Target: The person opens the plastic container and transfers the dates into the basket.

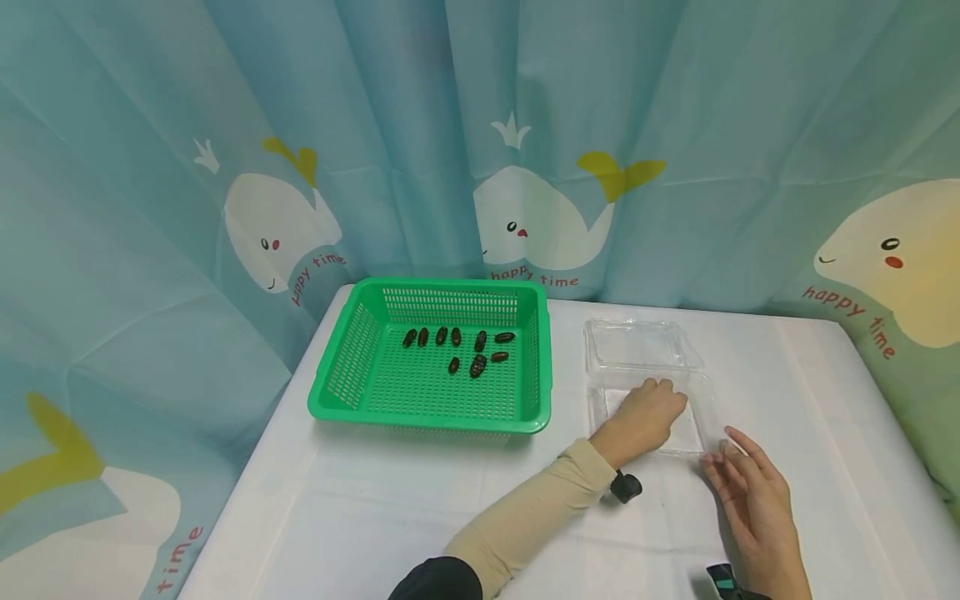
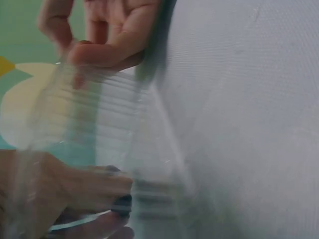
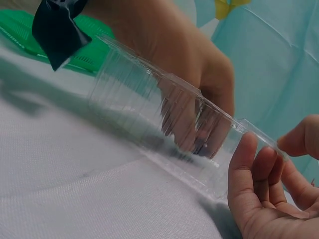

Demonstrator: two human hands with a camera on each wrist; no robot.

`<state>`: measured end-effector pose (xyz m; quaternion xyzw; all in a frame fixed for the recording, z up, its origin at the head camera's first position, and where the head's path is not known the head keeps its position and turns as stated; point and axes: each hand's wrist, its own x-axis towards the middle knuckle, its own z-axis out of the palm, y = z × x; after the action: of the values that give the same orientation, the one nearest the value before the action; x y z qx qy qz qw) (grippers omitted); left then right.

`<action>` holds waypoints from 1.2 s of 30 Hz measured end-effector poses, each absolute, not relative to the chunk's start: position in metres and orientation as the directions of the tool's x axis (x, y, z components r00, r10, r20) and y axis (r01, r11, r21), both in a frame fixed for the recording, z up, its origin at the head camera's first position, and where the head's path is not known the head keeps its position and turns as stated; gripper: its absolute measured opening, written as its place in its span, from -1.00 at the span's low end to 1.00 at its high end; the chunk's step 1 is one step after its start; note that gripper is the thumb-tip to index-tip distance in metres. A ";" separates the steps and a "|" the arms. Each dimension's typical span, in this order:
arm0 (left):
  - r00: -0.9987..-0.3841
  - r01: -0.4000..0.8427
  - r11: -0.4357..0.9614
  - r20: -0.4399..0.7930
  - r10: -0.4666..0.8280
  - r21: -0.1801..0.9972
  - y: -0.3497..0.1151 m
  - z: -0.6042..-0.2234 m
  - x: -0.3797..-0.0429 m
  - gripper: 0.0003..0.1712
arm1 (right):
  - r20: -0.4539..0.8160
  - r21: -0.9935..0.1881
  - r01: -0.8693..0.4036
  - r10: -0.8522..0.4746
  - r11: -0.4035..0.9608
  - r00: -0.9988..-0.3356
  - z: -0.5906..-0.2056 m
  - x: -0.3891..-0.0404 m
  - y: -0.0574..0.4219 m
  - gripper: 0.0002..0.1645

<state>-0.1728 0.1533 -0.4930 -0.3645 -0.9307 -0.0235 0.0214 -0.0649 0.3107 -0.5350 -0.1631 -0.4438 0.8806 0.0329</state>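
Note:
A clear plastic box [image 1: 684, 433] with a hinged lid [image 1: 637, 343] lies opened out on the table. My left hand [image 1: 648, 417] reaches down inside the box's tray, fingers curled, pinching a small dark oval thing [image 3: 201, 147] low behind the clear wall. That thing is mostly hidden by the fingers. At the box's near right corner, my right hand [image 1: 753, 496] pinches the rim between thumb and fingers. To the left stands a green basket [image 1: 431, 423] holding several dark brown oval things [image 1: 478, 367], some with ridged bands.
A white cloth covers the table [image 1: 360, 508]. Behind it and to both sides hangs a blue-green curtain [image 1: 405, 125] with whale prints. The basket stands left of the box, its raised rim facing the left forearm [image 1: 525, 517].

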 end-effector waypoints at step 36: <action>-0.860 0.287 0.432 0.031 0.510 0.855 -0.014 -0.408 -0.163 -0.74 | -0.401 -0.843 0.167 0.389 -0.512 -0.830 -0.520 -0.072 0.295 -0.66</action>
<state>-0.1630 -0.0144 -0.4078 -0.2378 -0.8380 -0.4770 -0.1169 -0.0723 0.2946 -0.5197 -0.2839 -0.4896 0.8217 0.0675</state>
